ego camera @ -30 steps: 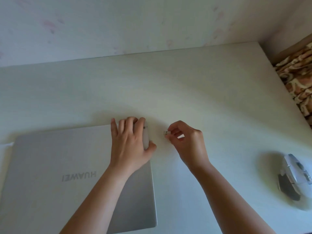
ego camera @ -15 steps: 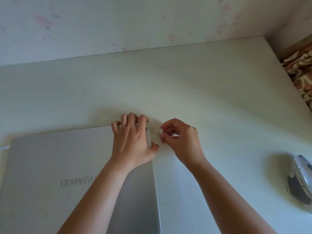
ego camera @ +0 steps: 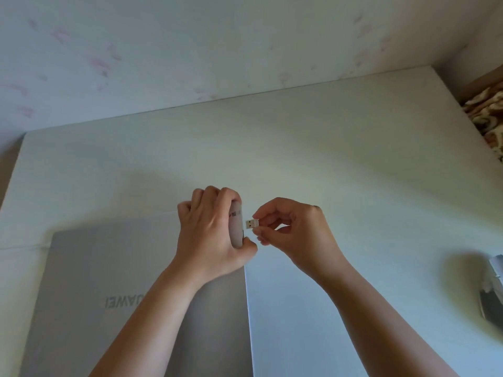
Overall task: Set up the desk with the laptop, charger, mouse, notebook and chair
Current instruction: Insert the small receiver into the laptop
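Closed silver-grey laptop (ego camera: 109, 281) flat on the white desk (ego camera: 326, 159), long axis left to right, logo upside down to the camera. Left hand (ego camera: 209, 235) clenched round its far right corner, lifting that edge, it seems. Right hand (ego camera: 294, 229) pinching a small white USB receiver (ego camera: 251, 223) just beside that edge, metal plug pointing left at the laptop's side. White-and-grey mouse (ego camera: 492, 292) well apart at the desk's right, cut off by the frame.

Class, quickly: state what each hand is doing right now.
Left hand: grips the closed silver laptop's far right corner.
Right hand: pinches a small silver USB plug.
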